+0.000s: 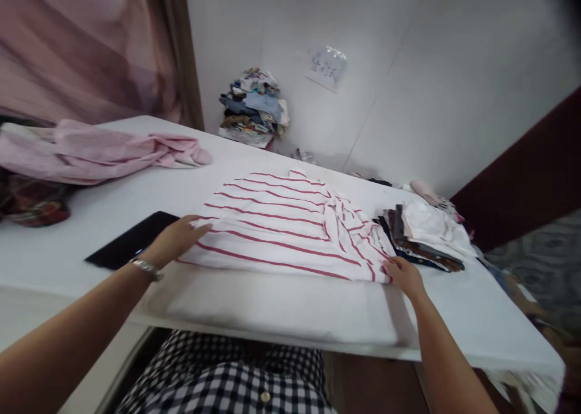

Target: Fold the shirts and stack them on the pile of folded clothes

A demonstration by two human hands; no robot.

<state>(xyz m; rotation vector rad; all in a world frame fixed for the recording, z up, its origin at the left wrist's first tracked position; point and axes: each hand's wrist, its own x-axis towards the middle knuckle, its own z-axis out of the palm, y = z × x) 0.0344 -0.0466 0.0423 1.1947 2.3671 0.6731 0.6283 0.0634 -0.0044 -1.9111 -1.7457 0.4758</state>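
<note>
A white shirt with red stripes [272, 232] lies spread on the white table in front of me. Its right part is bunched and twisted, while the left part is fairly flat. My left hand [179, 238], with a metal watch or bracelet at the wrist, holds the shirt's near left edge between closed fingers. At the near right corner, my right hand [403, 273] pinches the fabric. Beside my left hand lies a flat black rectangular item [134, 241], partly covered by my wrist.
A pink garment [104, 151] and a plaid cloth [34, 202] lie at the left. Folded clothes [422, 235] are stacked at the right of the table [281, 311]. Beyond its far edge rises a clothes pile [254, 108] by the wall, near a paper sign [327, 67].
</note>
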